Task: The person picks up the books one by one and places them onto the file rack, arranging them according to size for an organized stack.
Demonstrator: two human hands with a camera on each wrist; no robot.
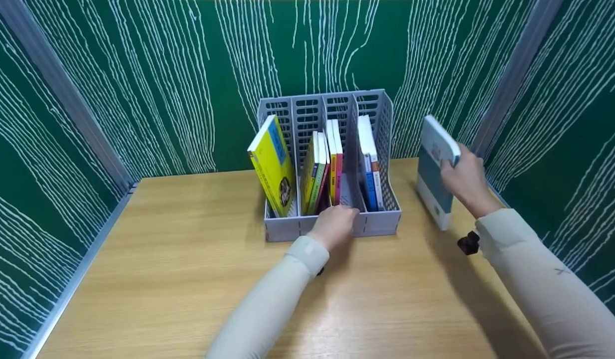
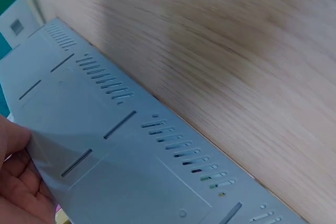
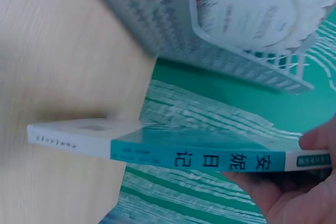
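Note:
A grey four-slot file rack (image 1: 382, 225) stands on the table with books in its slots. My left hand (image 1: 335, 227) grips the rack's front wall; in the left wrist view, the thumb (image 2: 13, 136) lies on the outside of the wall (image 2: 121, 150). To the right of the rack, my right hand (image 1: 467, 177) holds a teal-and-white book (image 1: 433, 164) upright by its top end. In the right wrist view, the book's teal spine (image 3: 210, 161) carries dark characters. Whether its lower end touches the table cannot be told.
A yellow book (image 1: 272, 172) leans in the leftmost slot. Several thin books (image 1: 318, 174) fill the second, two books (image 1: 335, 164) the third, and white-topped books (image 1: 370, 164) the rightmost. Green walls (image 1: 307, 50) with white lines enclose the wooden table (image 1: 188, 259).

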